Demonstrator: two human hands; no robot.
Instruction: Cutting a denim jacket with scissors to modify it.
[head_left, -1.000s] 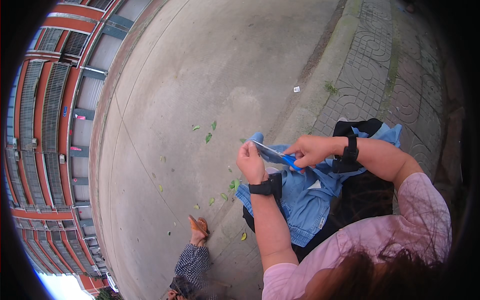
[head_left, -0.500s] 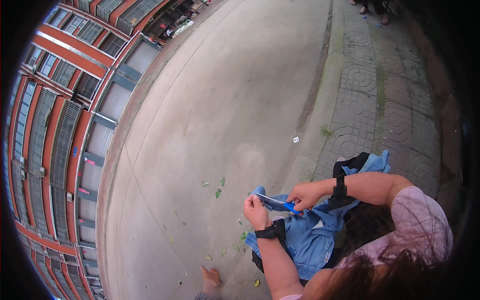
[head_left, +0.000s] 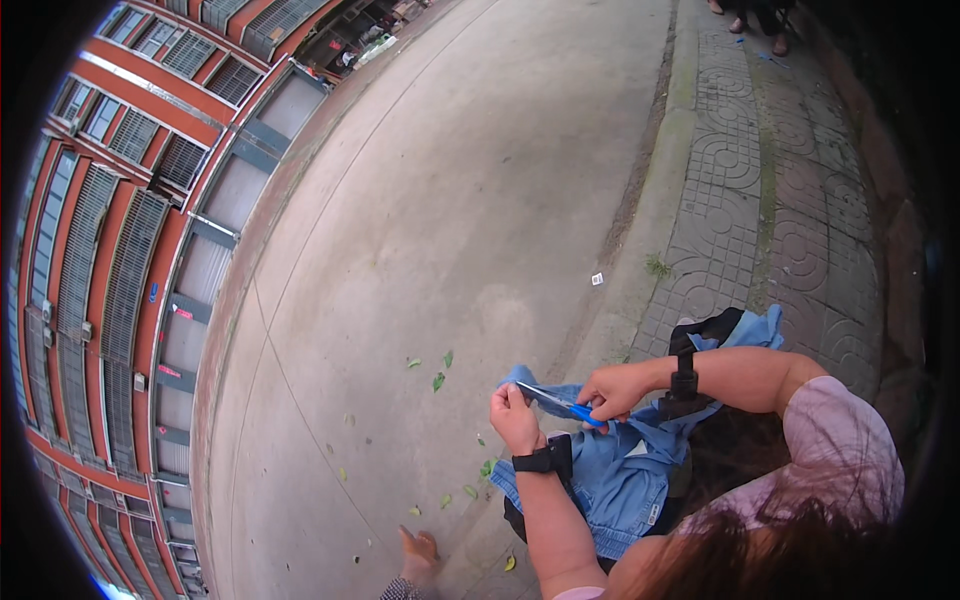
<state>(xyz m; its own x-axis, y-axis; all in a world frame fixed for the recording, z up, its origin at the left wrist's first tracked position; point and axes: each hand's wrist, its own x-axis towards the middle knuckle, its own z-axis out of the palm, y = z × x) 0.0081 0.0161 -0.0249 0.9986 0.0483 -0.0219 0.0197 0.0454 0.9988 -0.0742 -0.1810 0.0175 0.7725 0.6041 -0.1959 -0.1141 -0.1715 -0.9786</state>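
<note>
My left hand (head_left: 517, 420) pinches a narrow end of light blue denim (head_left: 553, 392) near the tips of a pair of scissors (head_left: 585, 412) with blue handles. My right hand (head_left: 615, 390) grips those handles, and the metal blades lie along the raised cloth toward my left fingers; whether they cut into it is too small to tell. Below both hands a blue denim garment (head_left: 625, 505) is bunched over dark cloth on my lap, with a ribbed band at its left end. Black straps circle both my wrists.
A concrete road (head_left: 420, 200) runs beside a curb (head_left: 672, 150) and patterned paving (head_left: 720, 160), with scattered leaves (head_left: 438, 382). Another person's sandalled foot (head_left: 420, 550) is at the bottom. Other people's legs (head_left: 760, 25) show at the top right. A red building (head_left: 135, 260) stands at the left.
The view has shifted, so my hands appear lower in the picture and people's legs now show at the top right. My hands keep the same hold on the cloth and scissors.
</note>
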